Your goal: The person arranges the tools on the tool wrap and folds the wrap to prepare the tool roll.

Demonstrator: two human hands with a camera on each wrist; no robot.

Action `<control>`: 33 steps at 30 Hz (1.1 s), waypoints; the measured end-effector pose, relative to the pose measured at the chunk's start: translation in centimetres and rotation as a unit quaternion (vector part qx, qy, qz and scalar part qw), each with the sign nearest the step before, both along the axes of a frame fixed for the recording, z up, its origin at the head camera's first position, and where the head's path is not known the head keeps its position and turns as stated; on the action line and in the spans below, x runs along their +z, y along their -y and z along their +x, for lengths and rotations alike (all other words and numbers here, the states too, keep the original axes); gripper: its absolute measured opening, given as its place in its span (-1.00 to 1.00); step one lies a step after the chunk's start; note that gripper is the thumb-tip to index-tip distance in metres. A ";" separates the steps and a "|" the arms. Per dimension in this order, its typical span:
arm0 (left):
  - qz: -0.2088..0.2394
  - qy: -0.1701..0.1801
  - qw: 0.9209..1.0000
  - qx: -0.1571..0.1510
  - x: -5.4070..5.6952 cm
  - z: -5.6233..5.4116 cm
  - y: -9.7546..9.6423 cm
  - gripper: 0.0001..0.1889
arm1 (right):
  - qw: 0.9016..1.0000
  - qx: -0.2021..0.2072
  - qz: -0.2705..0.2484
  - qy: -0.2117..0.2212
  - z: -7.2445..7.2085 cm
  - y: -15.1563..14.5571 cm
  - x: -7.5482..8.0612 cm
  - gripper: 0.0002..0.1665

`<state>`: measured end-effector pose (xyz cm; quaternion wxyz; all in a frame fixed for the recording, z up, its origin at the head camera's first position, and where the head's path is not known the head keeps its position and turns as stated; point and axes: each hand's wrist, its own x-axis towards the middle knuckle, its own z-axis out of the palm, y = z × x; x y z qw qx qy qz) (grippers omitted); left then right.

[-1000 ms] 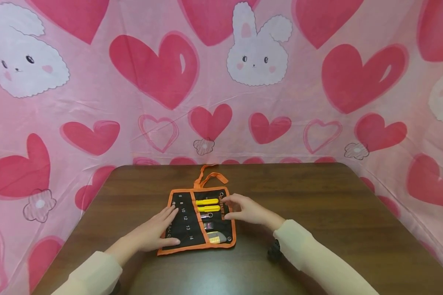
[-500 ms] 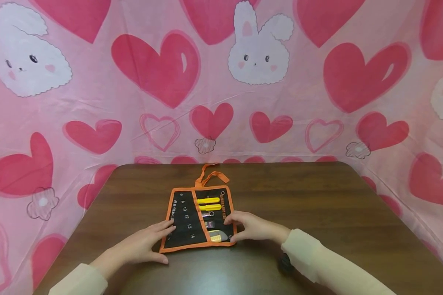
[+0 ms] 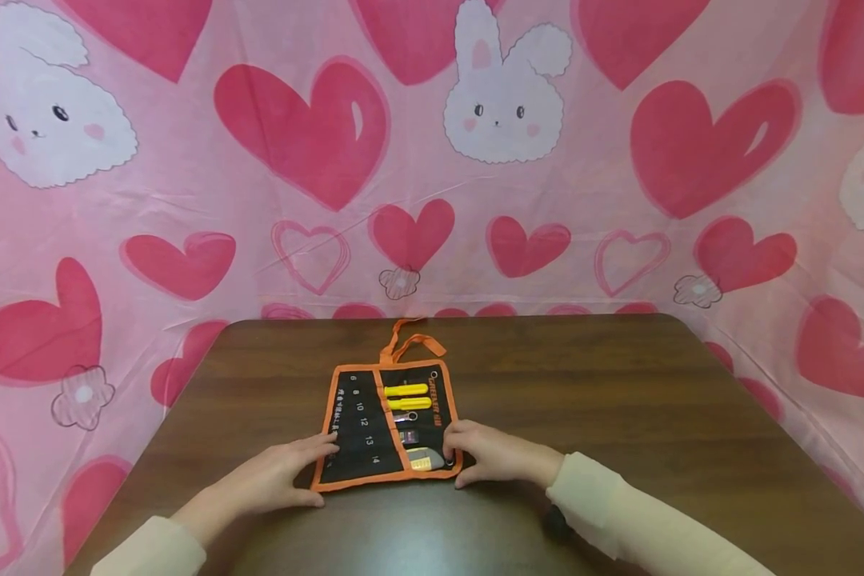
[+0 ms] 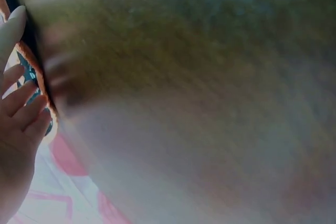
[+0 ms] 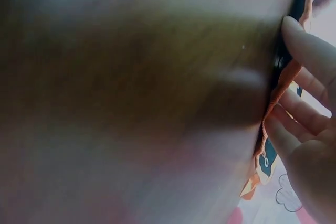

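1 tool roll on 1 table. 2 yellow handles in it. 2 hands: left hand, right hand

- Left hand lies low, palm down, fingers stretched forward and slightly spread, thumb held out toward the person's own near side.
- In the left wrist view the left hand's fingers are nearly straight, loosely fanned.
- Left forearm runs from the lower left corner of the head view, in a pale cream sleeve ending at the wrist.
- Right hand also lies low, palm down, fingers gently bent, thumb pointing inward toward the left hand.
- Right forearm comes in from the lower right, in a cream sleeve.
- In the right wrist view the right hand's fingers are spread and slightly curved.
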<state>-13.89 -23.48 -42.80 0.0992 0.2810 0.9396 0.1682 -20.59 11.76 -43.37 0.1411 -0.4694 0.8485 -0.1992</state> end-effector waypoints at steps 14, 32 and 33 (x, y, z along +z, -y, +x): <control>0.072 -0.073 0.992 -0.070 -0.4 -0.1 0.3 -0.82 | 0.998 -0.011 -0.069 -0.008 0.0 -0.2 -0.1 -0.84; 0.191 -0.085 0.977 0.048 -0.4 -1.3 0.9 -0.89 | 0.973 -0.092 -0.195 0.081 -0.6 -0.3 -0.1 -0.88; 0.196 -0.077 0.976 0.060 -0.4 -1.4 0.9 -0.90 | 0.971 -0.097 -0.199 0.086 -0.4 -0.2 0.4 -0.88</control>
